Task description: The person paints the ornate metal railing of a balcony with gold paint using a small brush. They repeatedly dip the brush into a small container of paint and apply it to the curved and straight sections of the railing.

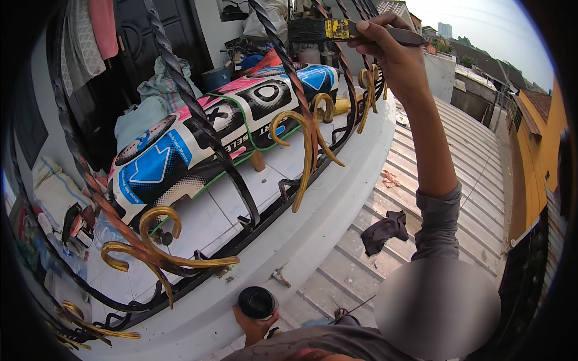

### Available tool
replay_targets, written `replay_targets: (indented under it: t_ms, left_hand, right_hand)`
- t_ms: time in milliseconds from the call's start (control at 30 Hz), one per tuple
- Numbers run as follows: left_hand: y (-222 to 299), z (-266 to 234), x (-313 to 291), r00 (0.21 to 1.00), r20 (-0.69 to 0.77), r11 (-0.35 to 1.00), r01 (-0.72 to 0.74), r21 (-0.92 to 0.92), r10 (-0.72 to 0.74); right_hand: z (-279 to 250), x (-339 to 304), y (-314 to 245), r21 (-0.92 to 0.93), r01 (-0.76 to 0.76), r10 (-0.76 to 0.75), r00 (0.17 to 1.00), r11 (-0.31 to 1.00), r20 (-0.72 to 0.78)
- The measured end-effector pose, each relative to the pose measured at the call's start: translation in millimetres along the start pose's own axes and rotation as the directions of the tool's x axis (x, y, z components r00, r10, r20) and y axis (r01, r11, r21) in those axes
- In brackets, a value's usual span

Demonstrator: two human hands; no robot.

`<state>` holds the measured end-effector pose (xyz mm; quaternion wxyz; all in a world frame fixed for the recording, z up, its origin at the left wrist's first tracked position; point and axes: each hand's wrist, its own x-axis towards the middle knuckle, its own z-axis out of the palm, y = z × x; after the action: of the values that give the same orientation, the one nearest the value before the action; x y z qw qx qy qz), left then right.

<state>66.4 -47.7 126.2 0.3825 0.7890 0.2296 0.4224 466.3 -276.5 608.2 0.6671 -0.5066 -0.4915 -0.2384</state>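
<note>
High up, my right hand [388, 51] grips the dark handle of a flat paintbrush [337, 29] with a yellow band. Its black bristles point left, close to a twisted bar of the metal railing [208, 131]; I cannot tell whether they touch it. Some bars look black, others reddish-brown in places, and gold-coloured scrolls [308, 141] curl out near their lower ends. Low in front of my body, my left hand [256, 327] is wrapped round a cup [257, 302] that looks black inside, beside the ledge.
A white curved ledge [328, 231] runs under the railing. Behind the bars lies a bundle wrapped in printed sheet [165, 162], tied with green cord. To the right, a ribbed metal roof [457, 198] carries a dark cloth [385, 231]. An orange wall [545, 129] stands far right.
</note>
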Motion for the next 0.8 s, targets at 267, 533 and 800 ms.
replay_targets:
  t_ms: [267, 533, 800]
  left_hand:
    - [16.2, 2.0, 7.8, 0.996, 0.05, 0.997, 0.08, -0.021, -0.079]
    - [15.6, -1.3, 7.7, 0.988, 0.1, 0.992, 0.123, -0.012, -0.121]
    - [1.3, 1.3, 3.1, 0.997, 0.047, 0.996, 0.066, -0.058, -0.064]
  right_hand:
    - [24.7, -42.6, -23.8, -0.142, 0.074, -0.082, 0.995, 0.987, -0.048]
    - [35.7, -66.6, -44.2, -0.274, 0.23, -0.244, 0.97, 0.934, -0.017]
    - [31.4, -69.5, -50.0, -0.326, 0.361, -0.397, 0.917, 0.874, -0.047]
